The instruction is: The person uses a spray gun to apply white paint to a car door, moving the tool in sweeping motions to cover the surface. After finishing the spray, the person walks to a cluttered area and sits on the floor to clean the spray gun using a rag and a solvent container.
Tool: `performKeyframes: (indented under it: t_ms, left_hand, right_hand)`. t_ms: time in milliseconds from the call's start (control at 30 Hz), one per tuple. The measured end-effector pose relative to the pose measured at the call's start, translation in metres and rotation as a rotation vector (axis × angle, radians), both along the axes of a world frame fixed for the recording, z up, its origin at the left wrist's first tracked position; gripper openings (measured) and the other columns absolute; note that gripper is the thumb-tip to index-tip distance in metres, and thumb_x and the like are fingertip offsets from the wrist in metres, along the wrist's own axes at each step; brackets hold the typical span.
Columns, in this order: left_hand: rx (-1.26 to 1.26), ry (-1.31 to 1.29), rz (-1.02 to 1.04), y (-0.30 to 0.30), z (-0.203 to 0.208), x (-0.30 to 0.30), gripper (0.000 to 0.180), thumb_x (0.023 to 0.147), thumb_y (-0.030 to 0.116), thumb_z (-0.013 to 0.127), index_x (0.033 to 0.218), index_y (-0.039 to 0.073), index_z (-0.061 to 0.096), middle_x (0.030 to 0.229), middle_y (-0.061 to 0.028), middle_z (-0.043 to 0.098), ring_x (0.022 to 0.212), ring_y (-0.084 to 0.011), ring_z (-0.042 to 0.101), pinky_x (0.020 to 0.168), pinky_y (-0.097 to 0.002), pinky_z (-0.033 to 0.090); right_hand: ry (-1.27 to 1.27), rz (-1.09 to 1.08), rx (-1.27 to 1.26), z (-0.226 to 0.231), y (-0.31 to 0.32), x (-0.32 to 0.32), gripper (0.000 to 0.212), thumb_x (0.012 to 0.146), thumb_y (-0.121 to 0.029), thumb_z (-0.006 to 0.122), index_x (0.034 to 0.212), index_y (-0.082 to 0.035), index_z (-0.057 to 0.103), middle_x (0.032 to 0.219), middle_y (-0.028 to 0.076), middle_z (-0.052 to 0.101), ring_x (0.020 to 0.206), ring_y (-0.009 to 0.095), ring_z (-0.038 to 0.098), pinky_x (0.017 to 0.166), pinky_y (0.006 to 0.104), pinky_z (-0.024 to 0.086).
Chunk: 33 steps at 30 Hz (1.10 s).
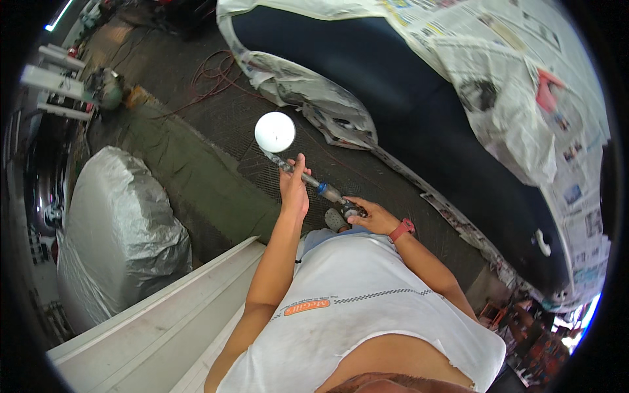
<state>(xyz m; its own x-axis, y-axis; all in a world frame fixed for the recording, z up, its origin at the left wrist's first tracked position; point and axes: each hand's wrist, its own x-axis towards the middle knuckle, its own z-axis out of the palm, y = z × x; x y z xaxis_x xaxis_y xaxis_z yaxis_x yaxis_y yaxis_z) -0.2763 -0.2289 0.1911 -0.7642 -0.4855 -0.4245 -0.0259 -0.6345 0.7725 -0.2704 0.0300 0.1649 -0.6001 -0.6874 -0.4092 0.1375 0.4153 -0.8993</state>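
In front of my body I hold a spray gun with a round white cup (275, 132) on its far end. My left hand (295, 191) is closed around the metal spray gun (280, 162) just below the cup. A blue-ringed inline fitting (329, 192) runs from the gun toward my right hand (375, 216). That hand, with a red watch on its wrist, grips the dark round part at the fitting's near end. Its fingers partly hide this part, so I cannot make out its exact kind.
To the right stands a car with a dark body panel (406, 92), bordered by masking newspaper (517, 85). A silver cover (124, 229) drapes something at the left. White panels (177, 314) lie at lower left. A red hose (213, 75) coils on the floor.
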Motion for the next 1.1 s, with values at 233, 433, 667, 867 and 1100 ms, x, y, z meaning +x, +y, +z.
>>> performKeyframes:
  t_ms: [233,433,667,867,1100]
  left_hand:
    - [0.034,0.069,0.204,-0.094,0.033,-0.058,0.023,0.101,0.027,0.067,0.095,0.011,0.052,0.083,0.0002,0.050,0.077,-0.0122,0.049,0.075,-0.0313,0.044]
    - [-0.019,0.043,0.261,-0.181,0.046,-0.138,0.028,0.103,0.034,0.063,0.091,0.011,0.050,0.078,0.0015,0.046,0.073,-0.0114,0.046,0.070,-0.0294,0.043]
    - [-0.142,-0.046,0.312,-0.282,0.081,-0.220,0.036,0.103,0.043,0.059,0.090,0.010,0.050,0.077,-0.0002,0.045,0.070,-0.0134,0.044,0.069,-0.0309,0.043]
    - [-0.280,0.013,0.382,-0.390,0.096,-0.254,0.047,0.103,0.049,0.057,0.077,0.014,0.039,0.067,0.0033,0.034,0.061,-0.0110,0.035,0.060,-0.0271,0.035]
    - [-0.328,0.185,0.397,-0.554,0.117,-0.236,0.046,0.105,0.049,0.053,0.077,0.015,0.041,0.063,0.0041,0.032,0.056,-0.0086,0.031,0.056,-0.0266,0.031]
  right_hand:
    - [0.012,0.000,-0.021,-0.020,-0.080,-0.066,0.036,0.098,-0.029,0.067,0.126,-0.008,0.063,0.100,0.013,0.069,0.085,0.021,0.066,0.075,0.0351,0.052]
    - [0.144,-0.049,-0.131,-0.007,-0.166,-0.137,0.028,0.102,-0.033,0.059,0.116,-0.009,0.063,0.084,0.010,0.065,0.074,0.022,0.063,0.070,0.0354,0.049]
    - [0.073,-0.077,-0.133,0.014,-0.270,-0.207,0.030,0.102,-0.039,0.058,0.112,-0.012,0.063,0.074,0.010,0.064,0.068,0.026,0.064,0.063,0.0401,0.047]
    - [0.076,-0.142,-0.282,0.029,-0.376,-0.240,0.030,0.102,-0.038,0.058,0.107,-0.010,0.066,0.068,0.014,0.060,0.063,0.030,0.060,0.061,0.0421,0.044]
    - [0.042,-0.073,-0.416,0.044,-0.539,-0.243,0.036,0.105,-0.039,0.053,0.101,-0.006,0.068,0.072,0.009,0.059,0.063,0.019,0.053,0.062,0.0360,0.043]
